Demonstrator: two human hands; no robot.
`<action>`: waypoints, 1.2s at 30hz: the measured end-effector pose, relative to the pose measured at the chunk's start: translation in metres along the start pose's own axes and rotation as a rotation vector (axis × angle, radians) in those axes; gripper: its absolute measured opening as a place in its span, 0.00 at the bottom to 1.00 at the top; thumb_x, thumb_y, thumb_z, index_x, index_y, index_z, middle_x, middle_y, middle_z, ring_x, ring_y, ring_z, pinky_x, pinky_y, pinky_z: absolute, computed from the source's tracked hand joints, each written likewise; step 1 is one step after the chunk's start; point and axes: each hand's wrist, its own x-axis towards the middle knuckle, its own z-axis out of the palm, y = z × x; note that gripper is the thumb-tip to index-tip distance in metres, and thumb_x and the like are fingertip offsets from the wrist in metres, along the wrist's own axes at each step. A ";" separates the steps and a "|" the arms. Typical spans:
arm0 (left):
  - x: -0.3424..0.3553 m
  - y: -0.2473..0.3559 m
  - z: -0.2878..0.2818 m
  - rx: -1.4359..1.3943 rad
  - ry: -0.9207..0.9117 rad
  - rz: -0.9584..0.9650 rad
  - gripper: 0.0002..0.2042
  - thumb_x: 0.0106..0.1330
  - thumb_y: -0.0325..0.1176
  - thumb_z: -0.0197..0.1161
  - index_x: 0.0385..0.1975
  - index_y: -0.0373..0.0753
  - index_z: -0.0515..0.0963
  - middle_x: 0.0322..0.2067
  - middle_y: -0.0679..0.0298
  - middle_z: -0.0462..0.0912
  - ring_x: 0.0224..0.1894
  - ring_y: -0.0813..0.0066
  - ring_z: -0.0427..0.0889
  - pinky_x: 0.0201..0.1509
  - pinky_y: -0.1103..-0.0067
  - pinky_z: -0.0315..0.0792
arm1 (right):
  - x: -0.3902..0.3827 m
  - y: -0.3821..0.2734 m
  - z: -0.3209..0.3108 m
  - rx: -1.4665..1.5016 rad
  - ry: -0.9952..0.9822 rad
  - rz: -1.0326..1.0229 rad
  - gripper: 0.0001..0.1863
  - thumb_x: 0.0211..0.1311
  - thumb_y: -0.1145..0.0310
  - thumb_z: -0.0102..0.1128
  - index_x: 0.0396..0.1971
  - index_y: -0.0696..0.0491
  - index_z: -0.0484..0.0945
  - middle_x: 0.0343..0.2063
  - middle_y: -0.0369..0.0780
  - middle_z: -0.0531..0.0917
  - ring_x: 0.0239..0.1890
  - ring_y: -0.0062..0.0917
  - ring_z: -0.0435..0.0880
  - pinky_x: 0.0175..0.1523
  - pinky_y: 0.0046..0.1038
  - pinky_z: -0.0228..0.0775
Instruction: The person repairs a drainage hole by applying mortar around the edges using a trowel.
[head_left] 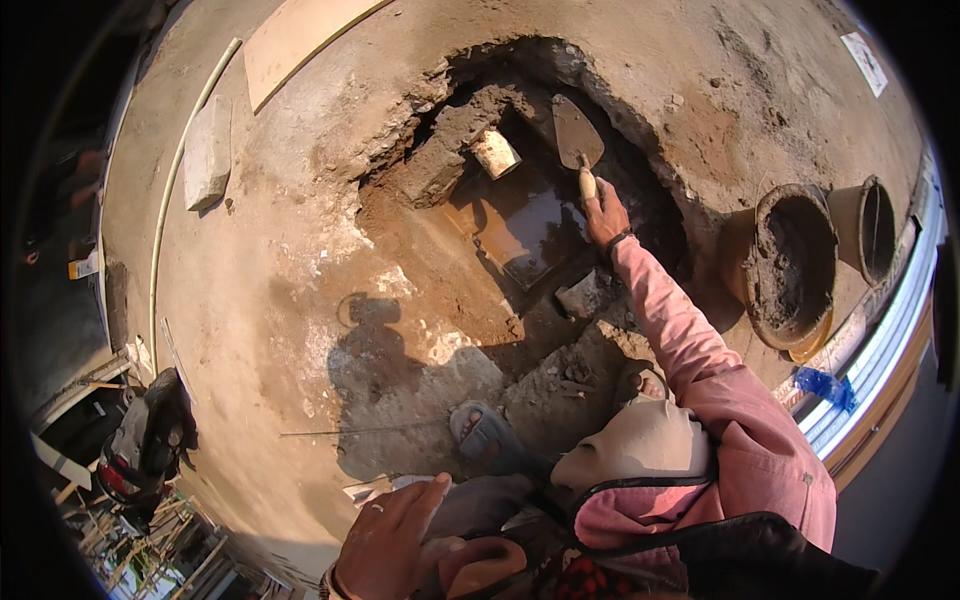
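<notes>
Your right hand [607, 215] is closed around the handle of a trowel with a grey pointed metal blade and pale wooden handle [578, 140], and this trowel is over the rough-edged earthen pit [655, 195], to the right of a short whitish round pipe [495, 153] and near the brown muddy water [535, 228]. Your left hand [392, 540] is low, near your body, its fingers stretched out straight. On your right, two mud-stained round buckets [742, 255] stand side by side.

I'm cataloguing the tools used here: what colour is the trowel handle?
The trowel handle is pale tan, seen in the head view.
</notes>
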 end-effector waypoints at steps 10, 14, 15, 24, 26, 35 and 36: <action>-0.001 0.004 0.009 0.020 0.077 0.047 0.31 0.53 0.38 0.65 0.56 0.31 0.62 0.49 0.47 0.71 0.49 0.48 0.71 0.52 0.66 0.65 | -0.015 0.033 -0.011 0.352 0.091 0.342 0.31 0.57 0.62 0.44 0.62 0.49 0.57 0.23 0.38 0.75 0.16 0.21 0.72 0.18 0.25 0.64; 0.004 0.015 0.012 0.002 0.066 0.108 0.31 0.53 0.37 0.65 0.56 0.30 0.62 0.48 0.47 0.72 0.49 0.48 0.71 0.52 0.67 0.66 | -0.031 0.099 -0.034 0.179 0.242 0.091 0.29 0.59 0.61 0.44 0.62 0.52 0.58 0.31 0.41 0.77 0.23 0.25 0.76 0.28 0.25 0.70; 0.005 0.017 0.014 0.009 0.068 0.130 0.31 0.53 0.37 0.65 0.56 0.30 0.62 0.48 0.46 0.72 0.49 0.48 0.72 0.52 0.67 0.66 | -0.023 0.127 -0.038 0.062 0.314 -0.071 0.29 0.59 0.61 0.44 0.61 0.53 0.58 0.36 0.43 0.78 0.29 0.28 0.79 0.35 0.26 0.72; 0.006 0.024 0.032 0.160 0.149 0.114 0.31 0.54 0.41 0.63 0.57 0.37 0.63 0.46 0.53 0.72 0.45 0.55 0.74 0.48 0.69 0.67 | 0.030 0.082 -0.004 -0.123 0.216 0.105 0.30 0.58 0.61 0.47 0.62 0.47 0.57 0.36 0.47 0.79 0.22 0.31 0.80 0.27 0.32 0.74; 0.012 0.027 0.029 0.240 0.180 0.172 0.31 0.54 0.42 0.63 0.58 0.39 0.63 0.45 0.56 0.73 0.44 0.58 0.75 0.46 0.70 0.68 | 0.005 0.141 -0.033 -0.115 0.326 0.097 0.30 0.58 0.60 0.46 0.63 0.43 0.57 0.28 0.42 0.79 0.16 0.26 0.76 0.20 0.28 0.71; 0.056 0.037 0.021 0.435 0.100 0.445 0.30 0.55 0.42 0.62 0.58 0.41 0.63 0.46 0.54 0.72 0.47 0.56 0.73 0.50 0.68 0.66 | -0.122 0.083 -0.068 0.459 0.143 0.375 0.29 0.59 0.58 0.44 0.63 0.35 0.55 0.23 0.37 0.75 0.13 0.25 0.72 0.14 0.29 0.66; 0.064 0.035 0.027 0.444 0.037 0.449 0.30 0.56 0.42 0.61 0.58 0.41 0.63 0.48 0.54 0.72 0.48 0.54 0.73 0.51 0.67 0.66 | -0.115 0.085 -0.071 0.443 0.181 0.435 0.24 0.59 0.56 0.45 0.58 0.38 0.60 0.21 0.39 0.74 0.11 0.27 0.71 0.14 0.31 0.67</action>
